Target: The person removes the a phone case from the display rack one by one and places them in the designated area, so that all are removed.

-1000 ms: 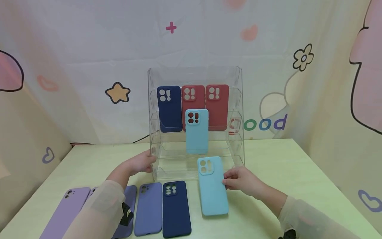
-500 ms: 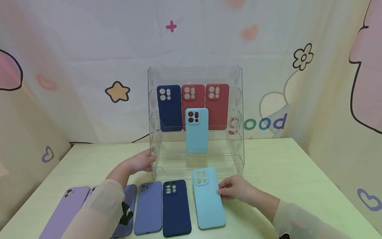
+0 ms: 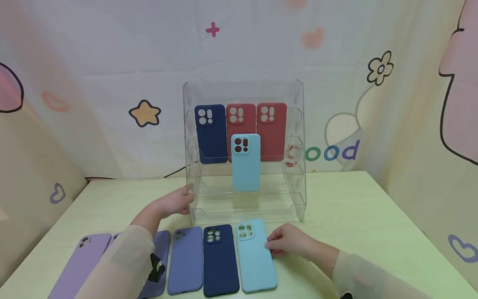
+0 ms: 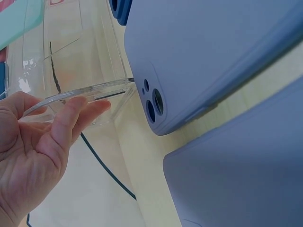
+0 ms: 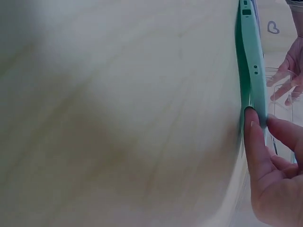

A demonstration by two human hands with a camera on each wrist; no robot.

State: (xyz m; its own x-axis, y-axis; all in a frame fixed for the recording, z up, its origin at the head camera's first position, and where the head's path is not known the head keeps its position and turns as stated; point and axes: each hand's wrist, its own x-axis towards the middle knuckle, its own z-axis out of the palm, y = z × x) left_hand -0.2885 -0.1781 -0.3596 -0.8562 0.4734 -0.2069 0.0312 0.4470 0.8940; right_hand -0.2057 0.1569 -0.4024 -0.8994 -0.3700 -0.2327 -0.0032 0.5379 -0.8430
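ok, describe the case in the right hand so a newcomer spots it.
Find the clear rack. In front is a row of cases; the right hand pinches the rightmost, the light blue case. The row's others are navy or purple.

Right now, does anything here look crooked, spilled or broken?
Nothing stands out; no spill or damage shows. In the clear rack, the dark blue case, two red cases and light blue case all stand with camera cutouts at the top. The right hand pinches a second light blue case by its edge.
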